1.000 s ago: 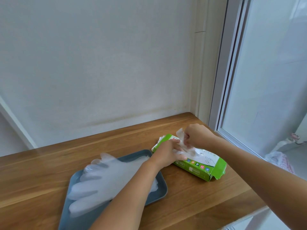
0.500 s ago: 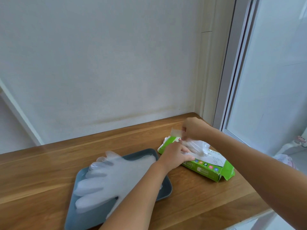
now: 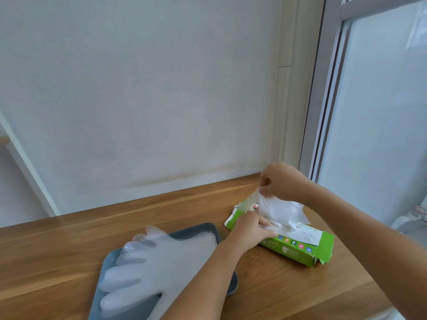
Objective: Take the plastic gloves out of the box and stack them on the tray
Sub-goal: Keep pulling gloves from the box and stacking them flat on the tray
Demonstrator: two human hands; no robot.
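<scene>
A green and white glove box (image 3: 298,247) lies on the wooden table, to the right of a blue-grey tray (image 3: 203,228). On the tray lies a stack of clear plastic gloves (image 3: 159,259), fingers pointing left. My right hand (image 3: 280,181) pinches a clear glove (image 3: 277,210) that stretches up out of the box's top opening. My left hand (image 3: 250,228) presses flat on the box's top at the opening, fingers straight. My left forearm crosses over the tray's right end.
The wooden table (image 3: 69,250) ends at a front edge at lower right. A white wall stands behind it, and a window frame (image 3: 323,88) rises at the right. The box's right end flap is torn open.
My right hand has lifted up and back, drawing the glove further out of the box. My left hand stays pressed on the box.
</scene>
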